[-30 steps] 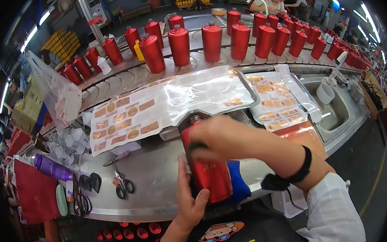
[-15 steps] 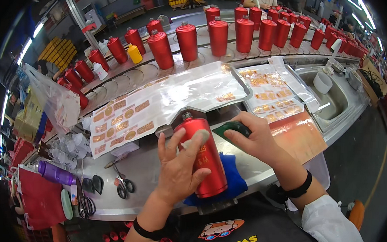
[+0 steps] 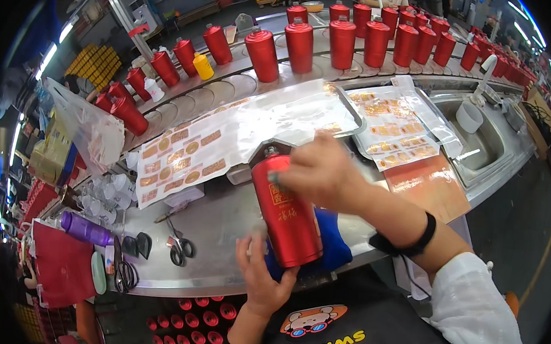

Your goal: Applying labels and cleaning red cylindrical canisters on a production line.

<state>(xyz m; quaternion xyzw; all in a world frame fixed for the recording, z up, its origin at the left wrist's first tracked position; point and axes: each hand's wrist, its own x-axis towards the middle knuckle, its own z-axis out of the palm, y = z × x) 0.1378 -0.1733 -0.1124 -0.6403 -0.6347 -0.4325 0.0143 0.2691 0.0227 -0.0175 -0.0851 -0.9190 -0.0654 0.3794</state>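
A red bottle (image 3: 289, 220) with gold print and a metal neck leans in a dark holder (image 3: 271, 145), over a blue cloth (image 3: 334, 239). My right hand (image 3: 326, 172), smeared by motion, is closed at the upper part of the bottle. A small dark green edge of the scraper (image 3: 274, 177) shows at its fingertips, against the bottle. By the bottle's lower left side is my left hand (image 3: 265, 282), fingers apart and pointing up, thumb near the base; a pale cover sits on a blurred fingertip.
Sticker sheets (image 3: 191, 160) lie beyond the bottle. Scissors (image 3: 180, 248), dark green scrapers (image 3: 137, 245) and a purple bottle (image 3: 86, 228) are at left. Behind runs a conveyor (image 3: 230, 81) with several red bottles (image 3: 299, 45). A sink (image 3: 489, 134) is at right.
My right hand has brought the scraper left onto the bottle. My left hand has slid down from the bottle's front to its lower left side. Bottles on the conveyor have shifted.
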